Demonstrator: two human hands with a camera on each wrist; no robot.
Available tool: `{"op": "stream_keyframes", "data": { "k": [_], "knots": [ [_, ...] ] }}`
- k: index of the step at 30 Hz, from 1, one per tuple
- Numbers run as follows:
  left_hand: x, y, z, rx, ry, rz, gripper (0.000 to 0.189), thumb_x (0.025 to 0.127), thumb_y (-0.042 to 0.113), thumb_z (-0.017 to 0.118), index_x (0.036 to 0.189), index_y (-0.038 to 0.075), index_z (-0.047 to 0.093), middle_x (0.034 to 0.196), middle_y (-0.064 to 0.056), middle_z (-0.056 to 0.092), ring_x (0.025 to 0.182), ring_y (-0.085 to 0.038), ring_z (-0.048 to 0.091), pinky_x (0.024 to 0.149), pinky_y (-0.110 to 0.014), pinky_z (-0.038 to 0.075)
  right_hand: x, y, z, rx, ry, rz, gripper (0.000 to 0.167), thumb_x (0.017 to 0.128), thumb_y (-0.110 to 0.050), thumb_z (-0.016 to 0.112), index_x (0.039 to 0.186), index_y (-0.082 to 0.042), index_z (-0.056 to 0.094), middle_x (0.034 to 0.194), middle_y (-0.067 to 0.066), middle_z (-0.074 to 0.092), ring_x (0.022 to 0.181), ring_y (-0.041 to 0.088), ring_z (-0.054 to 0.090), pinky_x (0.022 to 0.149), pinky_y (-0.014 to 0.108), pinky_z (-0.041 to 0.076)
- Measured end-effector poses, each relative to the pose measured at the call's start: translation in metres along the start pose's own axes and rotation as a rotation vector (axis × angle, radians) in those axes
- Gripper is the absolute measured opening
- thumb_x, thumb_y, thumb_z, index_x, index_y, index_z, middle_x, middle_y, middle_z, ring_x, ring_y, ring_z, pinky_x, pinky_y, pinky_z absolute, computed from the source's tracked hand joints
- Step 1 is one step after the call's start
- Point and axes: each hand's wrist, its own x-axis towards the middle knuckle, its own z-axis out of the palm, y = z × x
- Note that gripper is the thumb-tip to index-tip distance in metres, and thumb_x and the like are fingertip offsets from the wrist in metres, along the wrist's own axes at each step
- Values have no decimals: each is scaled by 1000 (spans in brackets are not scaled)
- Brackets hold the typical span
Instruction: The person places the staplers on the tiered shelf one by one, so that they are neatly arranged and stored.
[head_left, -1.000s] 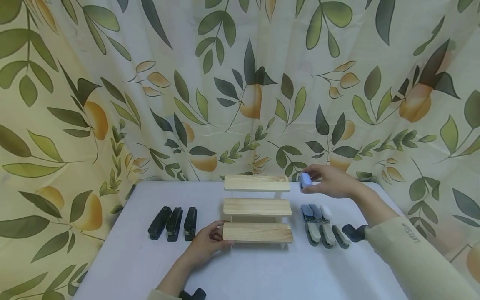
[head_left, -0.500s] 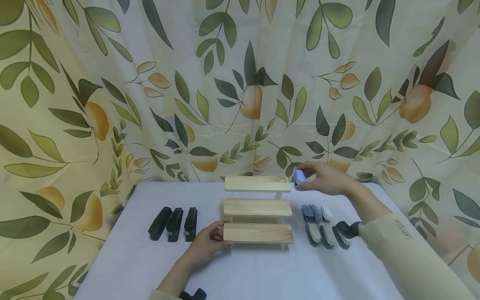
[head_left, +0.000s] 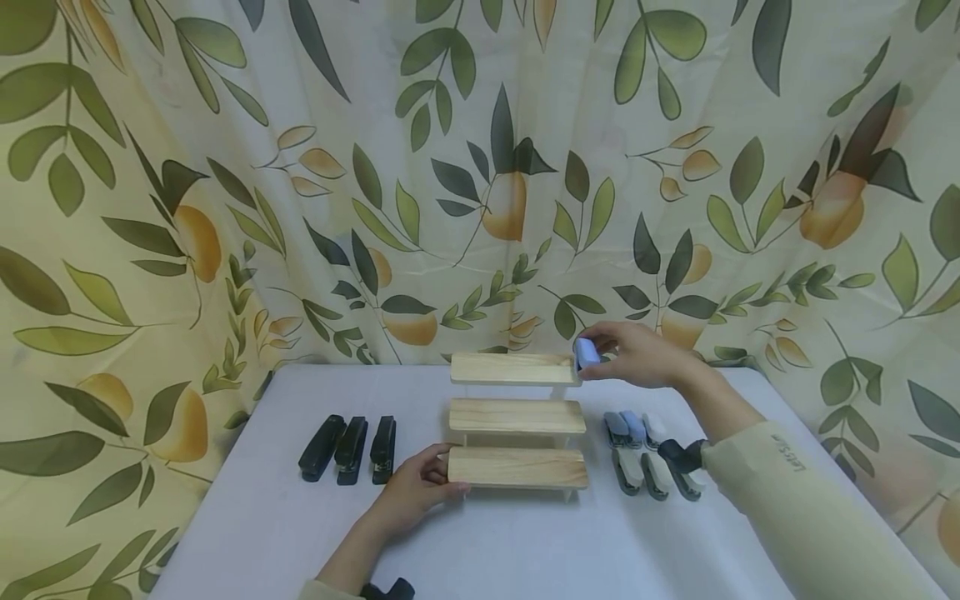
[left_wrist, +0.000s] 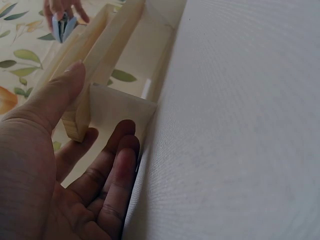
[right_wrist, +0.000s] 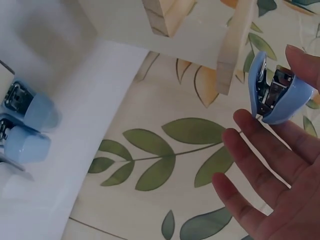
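Observation:
My right hand [head_left: 637,354] pinches a small light-blue stapler [head_left: 587,354] between thumb and fingers, at the right end of the top step of a three-tier wooden stand [head_left: 517,467]. In the right wrist view the blue stapler [right_wrist: 280,90] shows its metal inside, and the other fingers are spread below it. My left hand [head_left: 420,487] grips the left end of the stand's lowest step. Seen from the left wrist, the thumb lies over the board's edge [left_wrist: 77,117], one finger is beneath it, and the remaining fingers curl near the clear side support [left_wrist: 120,105].
Three black staplers [head_left: 347,450] stand left of the stand. To its right are two rows of small staplers: blue ones [head_left: 625,427] with a white one behind, pale grey-green ones [head_left: 655,473] in front. A patterned curtain [head_left: 480,183] hangs behind the white table [head_left: 247,533].
My right hand has moved left with the blue stapler, from right of the stand to the end of its top step. The left hand keeps its grip on the lowest step.

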Motion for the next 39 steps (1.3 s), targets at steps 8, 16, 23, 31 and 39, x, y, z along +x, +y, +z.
{"op": "stream_keyframes", "data": {
  "k": [8, 16, 23, 31, 39],
  "knots": [
    [0, -2, 0, -8, 0, 10, 79, 79, 48, 88, 146, 22, 57, 105, 0, 69, 96, -19, 61, 84, -34, 51, 5, -4, 5, 10, 0, -16, 64, 87, -33, 83, 138, -2, 60, 128, 15, 68, 120, 35, 65, 99, 55, 54],
    [0, -1, 0, -12, -5, 13, 80, 79, 48, 88, 147, 21, 56, 105, 0, 70, 96, -19, 61, 83, -33, 51, 11, -5, 8, 7, -12, -11, 62, 88, -34, 83, 137, -3, 60, 126, 13, 69, 116, 30, 65, 99, 53, 54],
    [0, 0, 0, -7, 0, 14, 79, 79, 48, 88, 147, 20, 56, 105, 0, 69, 95, -19, 61, 83, -33, 51, 15, -6, 11, 6, -24, -17, 61, 87, -35, 83, 136, -5, 62, 124, 11, 70, 114, 28, 65, 97, 51, 55],
    [1, -3, 0, -14, -12, 18, 80, 80, 47, 87, 148, 20, 55, 106, 0, 69, 96, -19, 61, 84, -33, 51, 17, -9, 14, 14, -46, -7, 64, 87, -35, 83, 138, -4, 60, 126, 11, 70, 118, 32, 65, 97, 52, 55],
    [1, -4, 1, -8, -7, 15, 82, 79, 48, 87, 149, 20, 54, 105, 1, 69, 95, -19, 62, 85, -33, 51, 20, -10, 17, 25, -57, -2, 64, 88, -33, 82, 139, -3, 59, 127, 14, 69, 120, 34, 65, 97, 51, 56]
  ]
}}
